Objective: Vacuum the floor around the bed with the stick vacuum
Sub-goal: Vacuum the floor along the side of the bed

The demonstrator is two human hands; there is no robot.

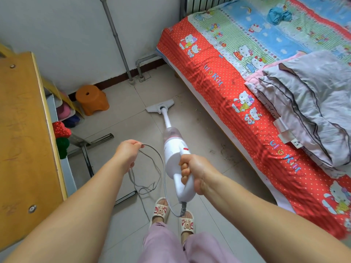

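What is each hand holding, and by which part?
Right hand grips the stick vacuum by its loop handle; left hand holds a loop of its gray cord.

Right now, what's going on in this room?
A person is vacuuming the tile floor beside the bed. The right hand grips the handle of the white vacuum, whose head sits flat on the floor, between the orange stool and the bed. The left hand holds loops of the grey cord up off the floor. Specks of dirt show along the bed's edge.
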